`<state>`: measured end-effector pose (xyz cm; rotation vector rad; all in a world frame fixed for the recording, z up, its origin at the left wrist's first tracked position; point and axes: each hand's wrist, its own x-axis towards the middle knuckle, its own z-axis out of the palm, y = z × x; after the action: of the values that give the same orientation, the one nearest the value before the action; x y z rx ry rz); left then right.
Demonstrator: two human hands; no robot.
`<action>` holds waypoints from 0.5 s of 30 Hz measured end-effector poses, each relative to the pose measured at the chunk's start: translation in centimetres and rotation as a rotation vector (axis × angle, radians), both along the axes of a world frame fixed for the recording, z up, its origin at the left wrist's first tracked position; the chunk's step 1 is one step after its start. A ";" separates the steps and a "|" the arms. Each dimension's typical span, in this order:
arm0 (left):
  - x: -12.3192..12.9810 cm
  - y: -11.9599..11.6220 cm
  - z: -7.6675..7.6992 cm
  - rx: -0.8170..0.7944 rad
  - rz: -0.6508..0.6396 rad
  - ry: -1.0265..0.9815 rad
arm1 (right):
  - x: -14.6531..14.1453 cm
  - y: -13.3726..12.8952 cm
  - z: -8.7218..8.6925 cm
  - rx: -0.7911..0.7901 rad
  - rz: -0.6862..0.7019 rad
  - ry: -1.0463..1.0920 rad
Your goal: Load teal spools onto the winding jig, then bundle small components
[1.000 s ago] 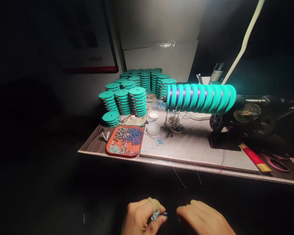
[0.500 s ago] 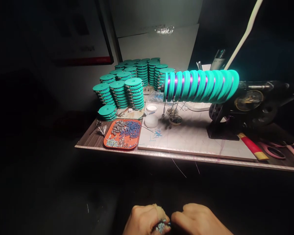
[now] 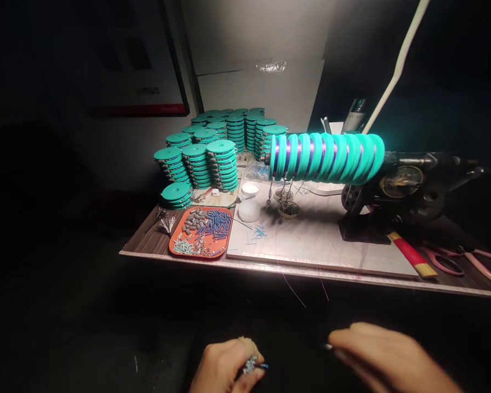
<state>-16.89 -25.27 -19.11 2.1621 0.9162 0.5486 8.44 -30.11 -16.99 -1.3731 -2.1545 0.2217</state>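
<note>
Low in the head view, my left hand (image 3: 227,365) is closed round a bunch of small silvery pieces (image 3: 250,364), with a dark blue tip sticking out on the right. My right hand (image 3: 387,355) is farther right, apart from the left and blurred. A small shiny tip shows at its fingertips, too small to name. Both hands are below the front edge of the table.
An orange tray (image 3: 200,252) of small parts sits at the table's left. Behind it stand stacks of teal spools (image 3: 221,164). A black machine (image 3: 409,185) carries a row of teal spools (image 3: 327,158). Pink-handled scissors (image 3: 444,262) lie at the right.
My right hand has moved right, away from my left hand, which has shifted slightly left. The table scene sits a little lower in view.
</note>
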 end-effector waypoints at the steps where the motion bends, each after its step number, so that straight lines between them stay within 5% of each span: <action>1: -0.2 0.3 0.2 -0.024 0.060 -0.007 | 2.0 0.0 0.3 0.063 -0.080 -0.019; 3: -0.4 1.1 0.7 -0.072 0.194 -0.050 | 6.2 0.4 0.7 0.171 -0.434 -0.134; 6: -0.3 2.4 1.4 -0.092 0.353 -0.206 | 10.6 1.9 0.2 0.108 -0.698 -0.374; 11: 0.3 3.8 1.6 -0.056 0.447 -0.360 | 11.1 5.3 -1.1 0.089 -0.637 -0.423; 15: 1.4 3.7 1.4 -0.158 0.446 -0.303 | 9.5 5.2 -0.5 0.246 -0.615 -0.406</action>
<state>-15.51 -21.53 -17.76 1.6764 1.2272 0.9553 17.92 -24.87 -17.45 -1.9633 -1.8488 -0.5808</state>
